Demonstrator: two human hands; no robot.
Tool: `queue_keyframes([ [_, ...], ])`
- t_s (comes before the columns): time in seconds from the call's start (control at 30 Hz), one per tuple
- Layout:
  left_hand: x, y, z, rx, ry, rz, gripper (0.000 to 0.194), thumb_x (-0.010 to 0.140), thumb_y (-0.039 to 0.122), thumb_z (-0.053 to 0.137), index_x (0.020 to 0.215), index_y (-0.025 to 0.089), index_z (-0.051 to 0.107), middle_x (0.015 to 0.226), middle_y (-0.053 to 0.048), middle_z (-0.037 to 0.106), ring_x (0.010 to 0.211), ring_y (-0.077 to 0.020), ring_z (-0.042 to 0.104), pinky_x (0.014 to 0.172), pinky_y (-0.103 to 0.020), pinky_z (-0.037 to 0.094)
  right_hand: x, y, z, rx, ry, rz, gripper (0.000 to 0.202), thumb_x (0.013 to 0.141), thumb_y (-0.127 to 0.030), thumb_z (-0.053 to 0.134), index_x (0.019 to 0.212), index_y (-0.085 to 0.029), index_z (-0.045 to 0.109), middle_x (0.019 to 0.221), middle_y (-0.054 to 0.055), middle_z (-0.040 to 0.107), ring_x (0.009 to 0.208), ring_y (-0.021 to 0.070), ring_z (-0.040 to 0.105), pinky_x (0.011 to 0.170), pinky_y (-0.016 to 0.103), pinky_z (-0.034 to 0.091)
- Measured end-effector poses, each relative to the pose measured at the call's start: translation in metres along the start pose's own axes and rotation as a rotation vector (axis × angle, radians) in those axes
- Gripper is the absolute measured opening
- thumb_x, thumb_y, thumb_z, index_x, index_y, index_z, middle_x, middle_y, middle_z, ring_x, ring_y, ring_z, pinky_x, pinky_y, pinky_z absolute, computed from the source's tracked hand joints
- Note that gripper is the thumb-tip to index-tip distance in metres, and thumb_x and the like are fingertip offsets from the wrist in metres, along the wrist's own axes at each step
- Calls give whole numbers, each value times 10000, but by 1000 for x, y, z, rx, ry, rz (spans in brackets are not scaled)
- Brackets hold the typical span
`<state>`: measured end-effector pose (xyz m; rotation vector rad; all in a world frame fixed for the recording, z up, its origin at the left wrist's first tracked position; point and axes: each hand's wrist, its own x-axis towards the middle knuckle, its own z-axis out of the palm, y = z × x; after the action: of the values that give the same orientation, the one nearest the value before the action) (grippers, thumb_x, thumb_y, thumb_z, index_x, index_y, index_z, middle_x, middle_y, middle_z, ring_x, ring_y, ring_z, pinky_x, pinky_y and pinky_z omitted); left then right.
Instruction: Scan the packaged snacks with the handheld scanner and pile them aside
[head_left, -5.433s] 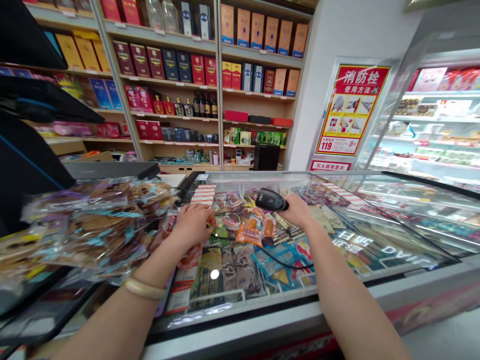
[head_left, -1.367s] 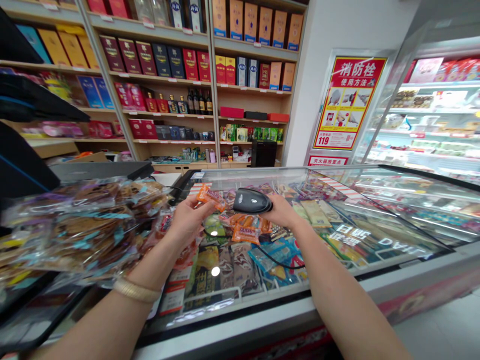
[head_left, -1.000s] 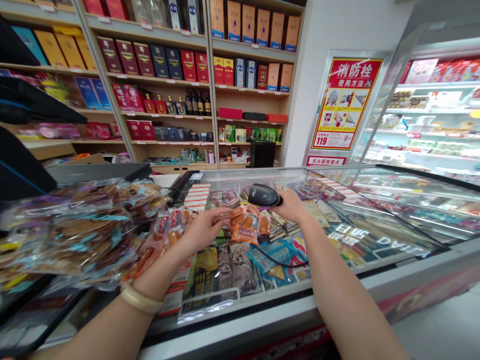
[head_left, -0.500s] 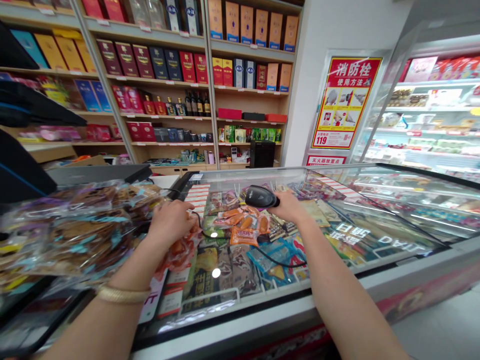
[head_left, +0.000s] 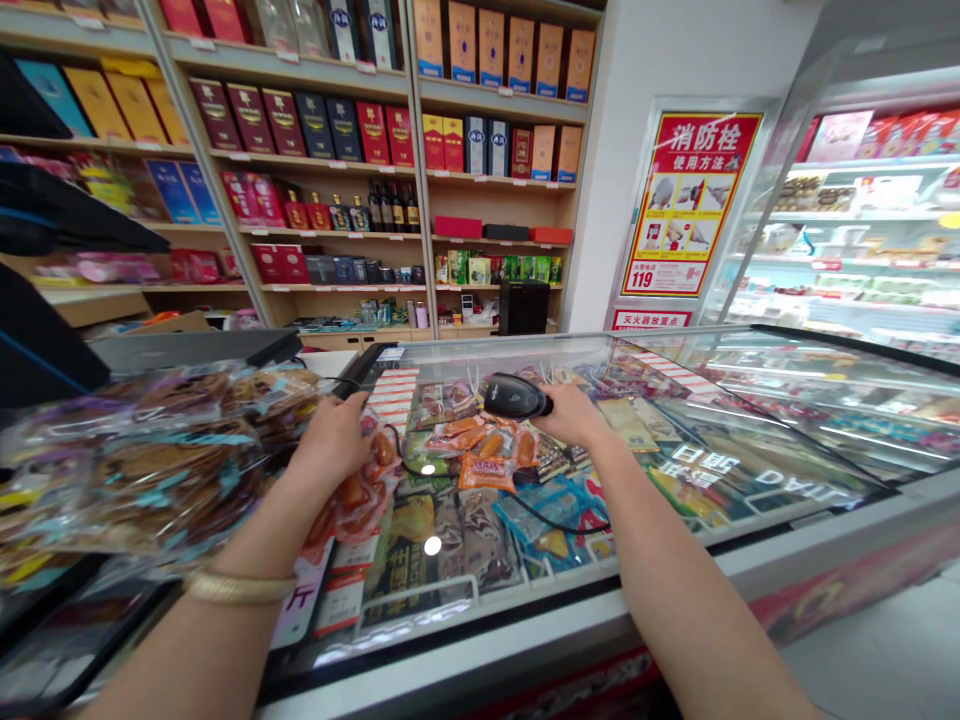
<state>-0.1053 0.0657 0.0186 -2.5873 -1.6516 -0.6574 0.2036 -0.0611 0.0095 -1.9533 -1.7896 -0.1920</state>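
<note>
My right hand is wrapped round the handle of a black barcode scanner. Its head points left, above orange packets of sausage-like food lying on the freezer's glass top. My left hand, with a gold bracelet at the wrist, has its fingers curled beside more orange vacuum packets at the glass's left end. What those fingers hold, if anything, is hidden. A black cord loops across the glass beneath the right forearm.
Left of my left hand is a pile of clear-wrapped brown snacks, with a phone-like dark device below it. Bagged frozen foods show through the glass freezer. Behind stand shelves of boxed bottles and a red fire-hydrant poster.
My left hand has shifted slightly left and up, uncovering more of the orange packets beside it. The scanner has moved slightly left with my right hand.
</note>
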Motion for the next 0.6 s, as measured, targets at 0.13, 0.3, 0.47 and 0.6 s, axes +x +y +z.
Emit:
queue_keyframes([
  [0.13,-3,4,-6,106,-48,-31,619,692,250,562,1297,121,545,1040,-197,699,981,-360,652,819,-407,495,0,-2,0,-5,-3,-5,237,723,-286,637,942,-253,724,898,29,751,826,208,682,664,238,440],
  [0.3,-4,9,-9,60,-23,-34,452,646,316,602,1068,173,674,950,-146,723,883,-328,674,733,-350,503,1,-4,1,-7,-7,-13,245,722,-295,639,948,-258,727,903,33,754,847,222,686,667,247,444],
  [0.47,-3,15,-9,-247,107,-29,344,634,311,577,943,172,631,885,-81,717,796,-244,666,719,-310,501,1,-6,1,3,0,-27,226,723,-277,625,920,-244,731,890,47,755,841,231,690,655,250,437],
  [0.6,-7,23,-7,-505,134,-4,321,636,387,619,880,179,608,862,-60,716,752,-205,660,701,-291,506,0,-9,-1,20,-2,-49,209,732,-289,631,910,-238,729,890,41,754,845,218,687,673,241,437],
])
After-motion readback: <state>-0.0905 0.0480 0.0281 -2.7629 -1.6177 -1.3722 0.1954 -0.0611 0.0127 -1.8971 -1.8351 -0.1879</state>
